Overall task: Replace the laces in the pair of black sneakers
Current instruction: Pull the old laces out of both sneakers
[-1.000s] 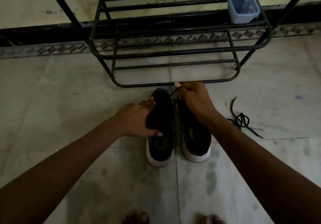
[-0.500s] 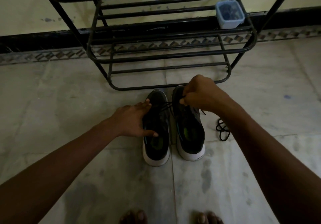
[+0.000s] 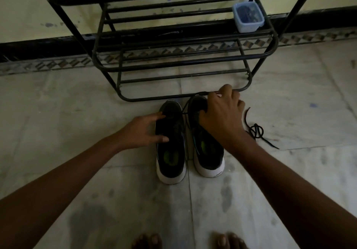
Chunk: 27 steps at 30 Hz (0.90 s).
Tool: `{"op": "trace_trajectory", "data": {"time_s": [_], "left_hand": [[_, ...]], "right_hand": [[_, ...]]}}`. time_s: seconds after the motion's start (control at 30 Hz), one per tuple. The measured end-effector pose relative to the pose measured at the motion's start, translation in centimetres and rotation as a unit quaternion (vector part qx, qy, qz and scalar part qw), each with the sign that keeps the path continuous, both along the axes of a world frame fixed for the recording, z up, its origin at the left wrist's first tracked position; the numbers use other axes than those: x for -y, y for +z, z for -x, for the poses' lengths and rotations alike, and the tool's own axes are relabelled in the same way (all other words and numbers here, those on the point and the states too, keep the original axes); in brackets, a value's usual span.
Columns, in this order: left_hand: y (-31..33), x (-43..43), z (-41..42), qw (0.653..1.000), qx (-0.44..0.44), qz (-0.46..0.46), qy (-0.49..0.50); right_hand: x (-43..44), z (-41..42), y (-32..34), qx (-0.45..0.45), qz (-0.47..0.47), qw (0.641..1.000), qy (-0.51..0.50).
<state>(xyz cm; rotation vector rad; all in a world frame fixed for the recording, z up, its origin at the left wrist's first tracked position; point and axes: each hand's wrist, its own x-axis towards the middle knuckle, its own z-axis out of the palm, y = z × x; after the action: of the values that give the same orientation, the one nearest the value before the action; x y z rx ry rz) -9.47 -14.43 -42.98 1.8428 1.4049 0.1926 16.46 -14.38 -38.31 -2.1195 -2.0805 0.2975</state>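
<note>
The left hand rests, fingers spread, on the left sneaker; right hand pinches a lace at the shoe rack; loose lace beside.

The pale tiled floor is blotched with dark stains. On it stand two sneakers side by side, left and right, toes at the foot of a black rack. A knotted loose lace lies just right of them. Bare feet rest at the near edge. A tub sits on the rack.
</note>
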Motion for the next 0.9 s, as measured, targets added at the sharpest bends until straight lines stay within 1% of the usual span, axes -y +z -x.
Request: {"op": "trace_trajectory", "data": {"time_s": [0.03,0.1,0.13,0.2,0.27,0.37,0.53,0.63,0.73,0.83,0.87,0.9], "left_hand": [[-0.2,0.3,-0.1,0.998,0.041,-0.013,0.047],[-0.7,0.7,-0.4,0.991,0.055,-0.053,0.107],[-1.0,0.9,-0.6,0.989,0.051,-0.067,0.121],[-1.4,0.8,-1.4,0.987,0.045,-0.072,0.136],[-1.7,0.4,-2.3,0.985,0.037,-0.06,0.155],[-2.4,-0.3,-3.4,0.979,0.039,-0.036,0.195],[-3.0,-1.2,-4.1,0.986,0.002,-0.046,0.162],[-2.7,-1.7,-3.9,0.982,-0.009,-0.06,0.18],[-2.1,-2.3,-4.0,0.977,0.035,-0.061,0.199],[-1.1,-3.3,-3.4,0.969,0.134,0.017,0.208],[-0.7,-3.6,-2.8,0.966,0.152,0.023,0.21],[-0.4,-4.0,-2.3,0.965,0.148,0.004,0.215]], "right_hand": [[0.5,0.5,-0.2,0.002,-0.024,1.0,0.006],[1.5,1.8,-1.0,-0.039,-0.026,0.998,0.035],[2.0,2.6,-1.4,-0.084,-0.001,0.995,0.047],[3.3,4.4,-2.3,-0.17,0.082,0.98,0.064],[4.8,6.0,-3.3,-0.203,0.123,0.968,0.08],[5.9,7.4,-4.8,-0.207,0.106,0.968,0.096],[6.0,8.2,-5.8,-0.197,0.097,0.969,0.116],[6.3,8.2,-6.6,-0.186,0.094,0.971,0.119],[6.3,8.4,-7.1,-0.19,0.091,0.972,0.108],[6.4,8.5,-7.3,-0.184,0.094,0.974,0.092],[6.5,8.4,-7.4,-0.184,0.092,0.975,0.085],[6.7,8.3,-7.4,-0.183,0.087,0.976,0.081]]}}
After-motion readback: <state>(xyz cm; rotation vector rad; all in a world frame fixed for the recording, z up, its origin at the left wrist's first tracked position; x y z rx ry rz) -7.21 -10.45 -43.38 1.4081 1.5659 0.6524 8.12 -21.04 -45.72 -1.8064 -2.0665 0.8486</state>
